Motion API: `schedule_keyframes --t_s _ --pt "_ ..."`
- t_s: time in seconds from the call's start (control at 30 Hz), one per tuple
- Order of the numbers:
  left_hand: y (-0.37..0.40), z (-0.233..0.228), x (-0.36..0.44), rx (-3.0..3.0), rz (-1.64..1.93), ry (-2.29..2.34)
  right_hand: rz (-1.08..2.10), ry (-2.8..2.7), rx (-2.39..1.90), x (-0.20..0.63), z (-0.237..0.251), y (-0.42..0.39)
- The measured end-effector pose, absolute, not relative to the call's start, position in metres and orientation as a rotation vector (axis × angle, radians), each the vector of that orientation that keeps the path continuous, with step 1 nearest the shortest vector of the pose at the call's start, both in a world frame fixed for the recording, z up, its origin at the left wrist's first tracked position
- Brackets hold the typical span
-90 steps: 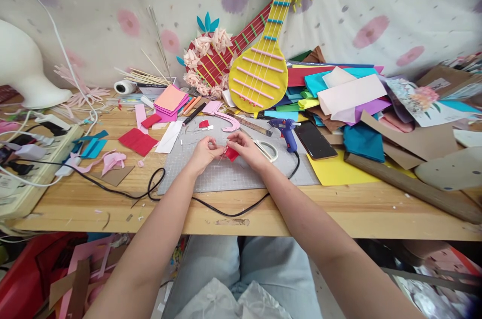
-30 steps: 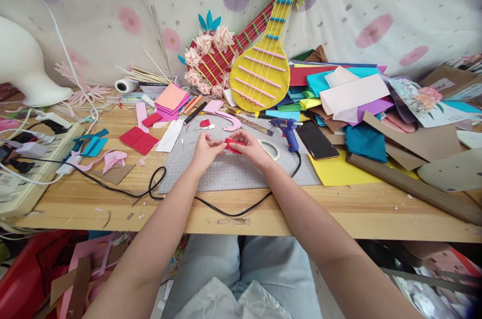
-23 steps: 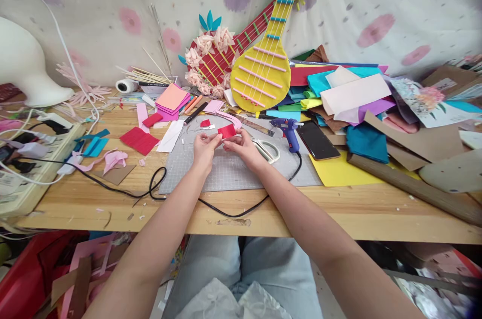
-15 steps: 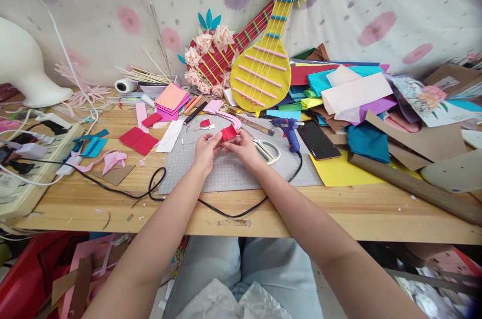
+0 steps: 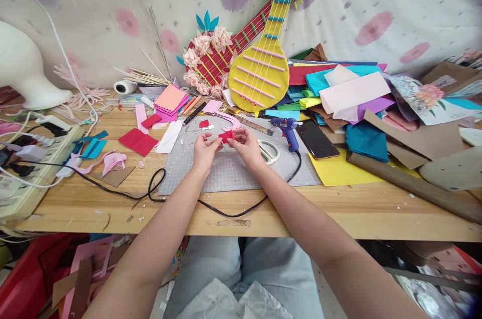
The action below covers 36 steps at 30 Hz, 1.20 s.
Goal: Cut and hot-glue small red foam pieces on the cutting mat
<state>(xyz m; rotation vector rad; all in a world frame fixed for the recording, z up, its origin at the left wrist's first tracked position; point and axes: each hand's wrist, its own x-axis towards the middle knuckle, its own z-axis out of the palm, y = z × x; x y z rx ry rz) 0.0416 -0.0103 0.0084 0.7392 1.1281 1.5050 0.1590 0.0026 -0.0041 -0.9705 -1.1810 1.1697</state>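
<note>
Both hands, left hand (image 5: pixel 204 150) and right hand (image 5: pixel 246 146), pinch red paper piece (image 5: pixel 226 136) between them; keep fingertip pressure even, folds small.

Two bare forearms, no sleeves anywhere along their visible length, no watch, bracelet or band at either wrist. Left hand (image 5: pixel 204 149) and right hand (image 5: pixel 246 144) bare as well, no gloves, no rings to be made out at this size; nails too small to judge. Below the table edge, legs in light blue denim trousers (image 5: pixel 241 264), pale and washed-looking, a seam line between the thighs. Over the lap, a bunch of white crumpled fabric (image 5: pixel 229 301), gathered in folds, possibly the hem of a top.
</note>
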Motion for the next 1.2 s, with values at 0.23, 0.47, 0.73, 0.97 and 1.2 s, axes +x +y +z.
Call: schedule_keyframes --t_s 0.23,0.47,0.73,0.97,1.2 --pt "-0.0107 0.0086 0.0434 0.771 1.522 1.178 1.22 -1.16 -0.844 0.1576 -0.0001 0.0002" --pt "-0.0116 0.0101 0.0429 0.759 1.556 1.168 1.307 -1.117 -0.809 0.158 0.0002 0.0008" --pt "-0.0114 0.0101 0.0412 0.773 1.519 1.189 1.321 -1.135 -0.821 0.1587 0.0005 -0.0007" --pt "-0.0112 0.0095 0.0411 0.732 1.488 1.173 1.349 -1.149 -0.84 0.1597 -0.0008 -0.0006" --pt "-0.0103 0.0069 0.0407 0.78 1.482 1.171 1.387 -1.159 -0.83 0.1597 -0.0009 -0.0018"
